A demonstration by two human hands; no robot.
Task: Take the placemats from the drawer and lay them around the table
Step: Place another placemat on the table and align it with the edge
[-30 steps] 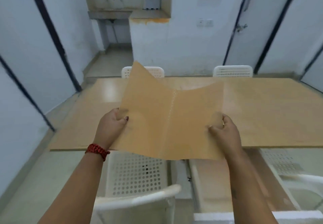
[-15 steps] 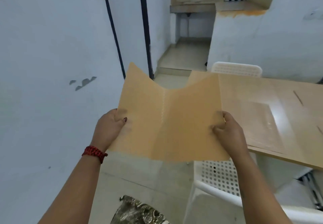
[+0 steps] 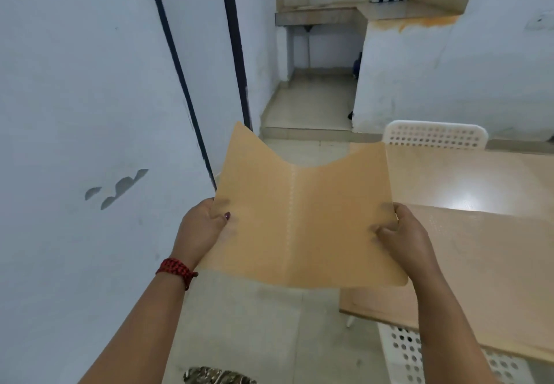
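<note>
1. While the placemat (image 3: 299, 219) is held up in the air, its left edge is pinched by the left grip (image 3: 201, 231) and its right edge by the right grip (image 3: 401, 237). It is bowed along a centre crease.
2. It is not yet laid. Just beyond the right grip, a second mat (image 3: 467, 258) appears already spread on the tabletop (image 3: 479, 180), so the task is judged partly done.
3. Open floor (image 3: 239, 323) is seen between the wall (image 3: 75, 114) and the tabletop's near corner, which must be cleared.
4. Further off, a white chair (image 3: 434, 135) is tucked at the far side.
</note>
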